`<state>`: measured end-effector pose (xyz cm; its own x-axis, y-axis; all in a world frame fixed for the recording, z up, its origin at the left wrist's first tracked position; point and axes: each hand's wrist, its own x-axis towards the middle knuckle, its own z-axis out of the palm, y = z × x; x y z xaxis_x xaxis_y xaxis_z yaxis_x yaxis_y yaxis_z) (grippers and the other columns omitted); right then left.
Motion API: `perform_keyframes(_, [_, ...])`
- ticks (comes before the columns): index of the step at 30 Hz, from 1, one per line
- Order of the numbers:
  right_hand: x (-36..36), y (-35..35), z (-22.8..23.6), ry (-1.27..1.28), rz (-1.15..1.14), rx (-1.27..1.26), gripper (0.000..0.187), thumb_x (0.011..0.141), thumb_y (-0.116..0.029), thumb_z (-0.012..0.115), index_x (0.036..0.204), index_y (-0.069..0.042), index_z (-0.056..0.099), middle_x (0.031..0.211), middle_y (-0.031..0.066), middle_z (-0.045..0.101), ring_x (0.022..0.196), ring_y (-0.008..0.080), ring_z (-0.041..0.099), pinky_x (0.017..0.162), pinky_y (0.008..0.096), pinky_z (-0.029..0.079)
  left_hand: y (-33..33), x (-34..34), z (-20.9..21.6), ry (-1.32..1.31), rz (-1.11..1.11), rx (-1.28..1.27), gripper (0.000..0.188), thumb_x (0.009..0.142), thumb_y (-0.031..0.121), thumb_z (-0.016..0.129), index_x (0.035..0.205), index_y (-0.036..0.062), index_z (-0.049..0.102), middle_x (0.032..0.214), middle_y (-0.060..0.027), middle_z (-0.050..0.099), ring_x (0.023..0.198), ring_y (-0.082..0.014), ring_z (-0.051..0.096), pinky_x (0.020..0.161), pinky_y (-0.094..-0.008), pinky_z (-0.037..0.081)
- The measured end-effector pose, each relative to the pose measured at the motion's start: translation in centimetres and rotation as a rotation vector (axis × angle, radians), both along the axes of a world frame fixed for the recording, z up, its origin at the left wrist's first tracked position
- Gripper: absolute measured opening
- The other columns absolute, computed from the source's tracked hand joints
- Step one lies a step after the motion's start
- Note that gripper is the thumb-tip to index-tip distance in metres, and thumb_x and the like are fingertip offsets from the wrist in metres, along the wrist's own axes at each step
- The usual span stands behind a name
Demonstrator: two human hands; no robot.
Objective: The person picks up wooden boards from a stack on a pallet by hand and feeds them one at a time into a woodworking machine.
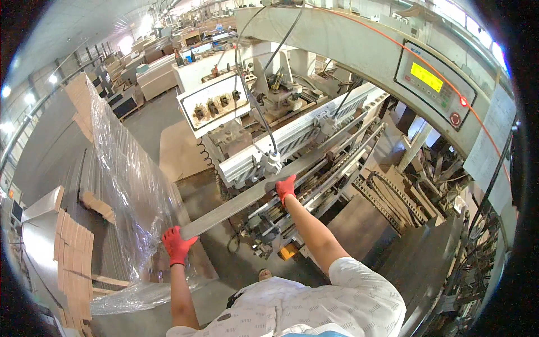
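A long, narrow grey-brown board (pixel 233 206) slants from lower left to upper right, its far part lying on the machine under the clamps. My left hand (pixel 178 246), in a red glove, grips the near left end of the board, thumb toward the board. Farther along, my right hand (pixel 286 189), also gloved in red, is closed on the board's edge close to a metal clamp (pixel 271 163). The undersides of the board and some fingers are hidden.
A white machine beam (pixel 303 132) runs behind the board, with rails and an orange part (pixel 288 251) below. A control panel (pixel 429 78) with a lit yellow display hangs at upper right. Stacked boards (pixel 73 258) and plastic film (pixel 135 196) stand at left.
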<state>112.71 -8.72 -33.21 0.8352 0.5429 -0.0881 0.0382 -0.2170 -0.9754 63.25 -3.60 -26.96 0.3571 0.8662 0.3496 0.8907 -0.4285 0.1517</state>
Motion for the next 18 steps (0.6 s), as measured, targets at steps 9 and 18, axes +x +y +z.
perform_keyframes(9, [1.8, 0.8, -1.3, -0.332, 0.043, -0.199, 0.049, 0.076, -0.025, 0.066, 0.115, 0.002, 0.053, 0.116, 0.0343, 0.053, 0.111, 0.0517, 0.052, 0.098, 0.0501, 0.046, 2.2, 1.7, -1.6, -0.042, -0.129, 0.116, 0.066, 0.059, 0.058, 0.085, 0.101, 0.0116, 0.064, 0.096, -0.0065, 0.064, 0.095, -0.031, 0.057, 0.085, -0.0465, 0.04])
perform_keyframes(18, [4.1, -1.4, -1.8, -0.459, 0.14, -0.106, 0.048, 0.078, -0.021, 0.063, 0.12, -0.001, 0.051, 0.117, 0.0333, 0.053, 0.111, 0.0514, 0.052, 0.096, 0.0513, 0.046, 2.2, 2.7, -1.0, -0.005, -0.091, 0.087, 0.066, 0.058, 0.054, 0.086, 0.103, 0.0119, 0.064, 0.099, -0.0067, 0.063, 0.097, -0.0305, 0.057, 0.086, -0.0457, 0.042])
